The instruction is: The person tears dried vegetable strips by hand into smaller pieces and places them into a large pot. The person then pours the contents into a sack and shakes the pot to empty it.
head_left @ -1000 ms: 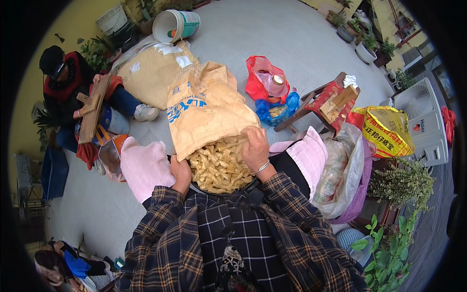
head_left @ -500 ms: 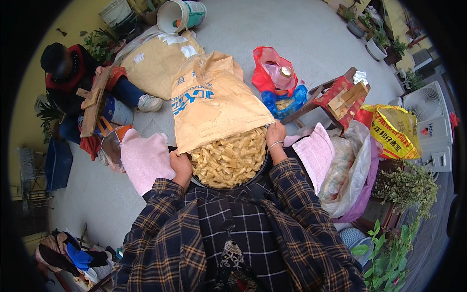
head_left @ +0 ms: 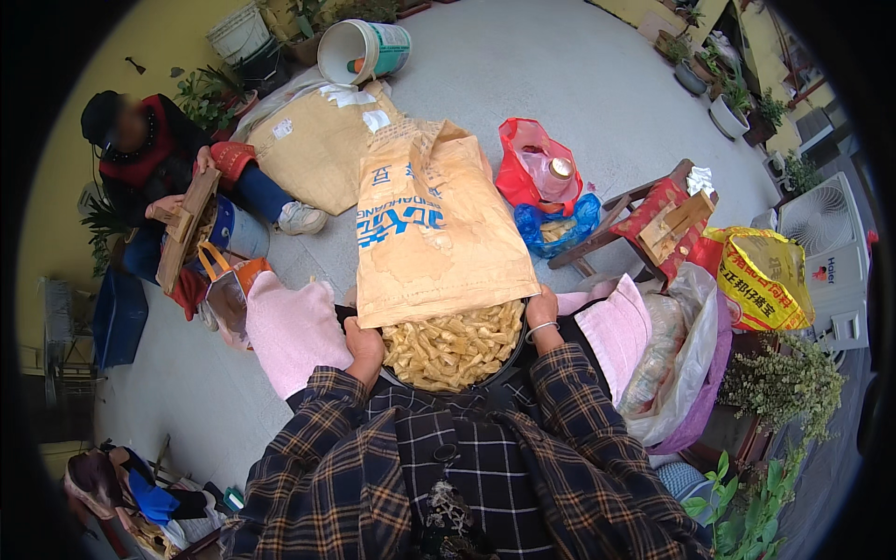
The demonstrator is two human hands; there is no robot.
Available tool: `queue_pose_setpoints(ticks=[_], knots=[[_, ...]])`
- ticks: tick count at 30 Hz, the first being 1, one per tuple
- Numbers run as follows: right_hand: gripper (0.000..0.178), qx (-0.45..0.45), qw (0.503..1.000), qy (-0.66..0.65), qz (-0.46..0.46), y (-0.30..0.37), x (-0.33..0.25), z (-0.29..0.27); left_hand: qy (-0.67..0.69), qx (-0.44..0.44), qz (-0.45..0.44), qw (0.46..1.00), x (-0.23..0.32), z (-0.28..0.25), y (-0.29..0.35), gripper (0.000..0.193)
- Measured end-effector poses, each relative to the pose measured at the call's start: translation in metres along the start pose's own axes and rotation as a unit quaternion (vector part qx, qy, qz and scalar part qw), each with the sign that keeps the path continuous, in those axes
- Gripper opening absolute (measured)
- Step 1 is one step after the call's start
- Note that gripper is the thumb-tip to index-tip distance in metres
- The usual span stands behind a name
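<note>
Directly below the head camera, gripped a round dark bowl (head_left: 455, 378) at both sides: left hand (head_left: 366, 342) wrapped closed on the rim at nine o'clock, right hand (head_left: 544, 315) clamped on the rim at three o'clock, a thin bangle at that wrist. Sat at frame centre, against the lap, between two pink-clad knees. Held a heap of pale yellow dried strips (head_left: 455, 343), filling the bowl nearly to the rim. Lay draped over the far edge of the bowl, at twelve o'clock, a tan paper sack (head_left: 434, 229), mouth toward the bowl, closed end away; ran its long axis from six to twelve o'clock, leaning slightly toward eleven.

Judged best done with the bowl kept level, both grips equal, the rim tucked well under the sack mouth so that no strip slid over the edge, and any tilt made slowly.

Around it, on the concrete floor (head_left: 523, 84): a second tan sack (head_left: 313, 145) at eleven o'clock, an overturned white bucket (head_left: 359, 47) beyond, a red plastic bag (head_left: 532, 163) and blue bag (head_left: 560, 224) at one o'clock, a yellow bag (head_left: 761, 275) at three. Sat at ten o'clock another person (head_left: 149, 177), handling a wooden board (head_left: 185, 229).
</note>
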State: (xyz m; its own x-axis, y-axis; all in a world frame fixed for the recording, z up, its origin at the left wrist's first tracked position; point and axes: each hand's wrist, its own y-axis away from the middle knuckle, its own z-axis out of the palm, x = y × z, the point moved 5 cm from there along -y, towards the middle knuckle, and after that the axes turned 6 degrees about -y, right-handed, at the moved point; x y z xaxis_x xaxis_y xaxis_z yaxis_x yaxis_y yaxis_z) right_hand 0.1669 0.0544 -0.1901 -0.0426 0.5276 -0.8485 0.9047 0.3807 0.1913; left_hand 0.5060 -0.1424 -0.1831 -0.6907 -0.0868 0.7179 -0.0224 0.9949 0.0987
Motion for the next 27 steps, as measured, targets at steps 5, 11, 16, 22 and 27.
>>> queue_pose_setpoints(ticks=[5,11,16,22,27], knots=[[0.024,-0.003,0.999,0.002,-0.043,0.005,-0.001,-0.001,0.017,-0.042,-0.061,0.997,0.015,-0.004,0.010,0.027],[0.032,0.007,0.990,0.022,-0.136,0.022,-0.041,-0.019,0.277,-0.076,-0.128,0.949,-0.019,0.011,-0.003,0.022],[0.031,-0.014,0.987,0.068,-0.145,0.022,-0.092,-0.027,0.329,-0.182,-0.243,0.894,-0.043,0.025,-0.025,0.030],[0.029,-0.008,0.983,0.174,-0.055,-0.020,-0.127,-0.003,0.392,-0.246,-0.306,0.832,0.004,0.052,-0.058,0.035],[0.024,0.056,0.954,0.045,-0.292,-0.092,-0.128,0.003,0.094,-0.090,-0.147,0.980,0.069,0.050,-0.087,0.027]])
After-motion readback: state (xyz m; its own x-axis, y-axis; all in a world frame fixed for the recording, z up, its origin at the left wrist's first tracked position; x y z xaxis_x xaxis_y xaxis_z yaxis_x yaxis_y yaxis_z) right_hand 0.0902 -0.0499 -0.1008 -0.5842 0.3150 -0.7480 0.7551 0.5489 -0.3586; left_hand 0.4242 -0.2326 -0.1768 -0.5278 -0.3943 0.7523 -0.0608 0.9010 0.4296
